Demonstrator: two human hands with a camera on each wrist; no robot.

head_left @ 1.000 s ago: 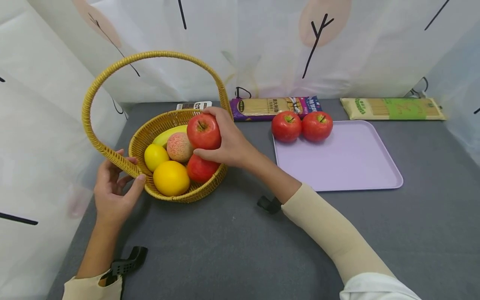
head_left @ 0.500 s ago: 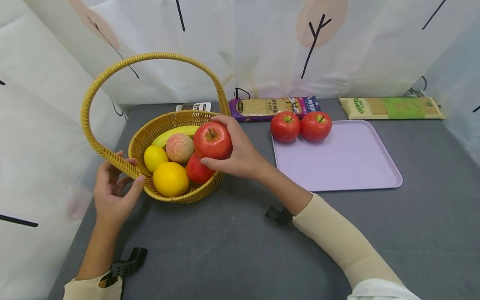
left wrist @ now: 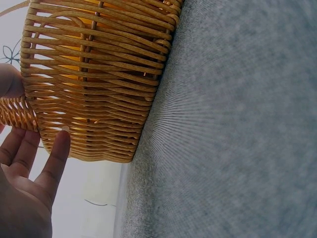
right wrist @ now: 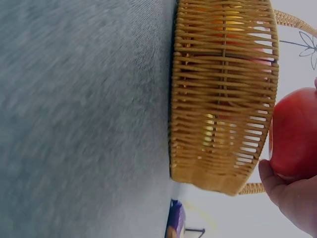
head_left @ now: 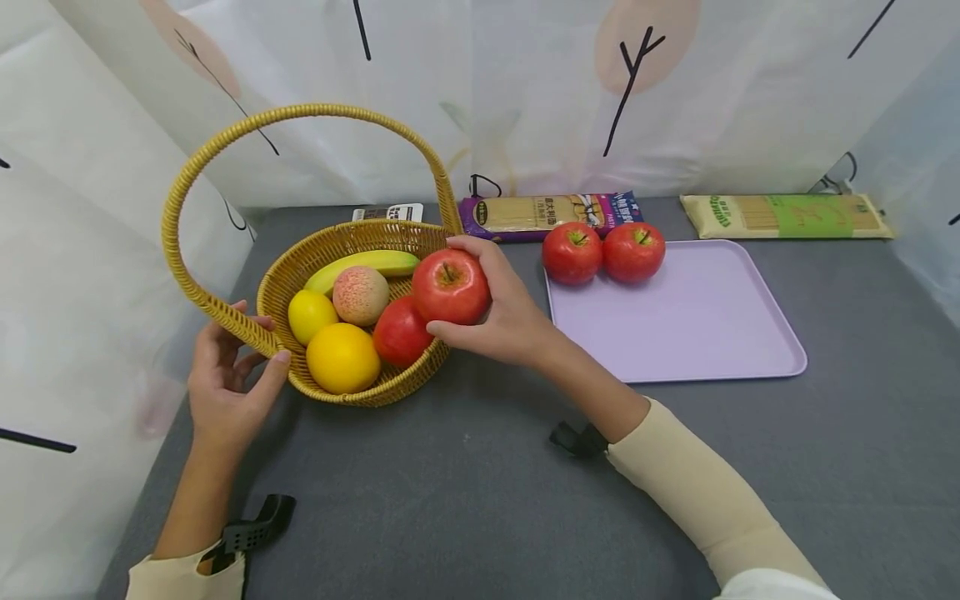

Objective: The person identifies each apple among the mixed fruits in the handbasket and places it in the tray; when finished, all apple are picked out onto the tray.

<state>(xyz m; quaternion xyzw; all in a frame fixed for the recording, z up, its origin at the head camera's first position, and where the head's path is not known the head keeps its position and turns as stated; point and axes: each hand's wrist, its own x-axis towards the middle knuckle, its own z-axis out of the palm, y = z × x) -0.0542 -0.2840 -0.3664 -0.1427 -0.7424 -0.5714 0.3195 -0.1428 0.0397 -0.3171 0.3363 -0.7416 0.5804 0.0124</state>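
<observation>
A red apple (head_left: 451,287) is gripped by my right hand (head_left: 504,310), thumb in front and fingers behind, just above the right rim of the wicker basket (head_left: 397,385). In the right wrist view the apple (right wrist: 296,135) stands out past the rim. My left hand (head_left: 228,379) pinches the foot of the basket's tall handle (head_left: 251,331) between thumb and fingers; the left wrist view has fingertips touching the weave. Inside the basket lie a banana (head_left: 363,268), a peach (head_left: 361,296), a lemon (head_left: 311,315), an orange (head_left: 342,358) and another red fruit (head_left: 403,333).
Right of the basket is a lilac tray (head_left: 690,325), with two red apples (head_left: 572,253) at its far left corner. Behind it lie a purple pasta packet (head_left: 551,217) and a green noodle packet (head_left: 786,217). A white curtain (head_left: 540,92) rises behind the grey table (head_left: 450,500).
My right hand has carried the apple rightward and slightly toward me, from over the fruit to the basket's right rim, uncovering more banana. The left hand has stayed on the handle.
</observation>
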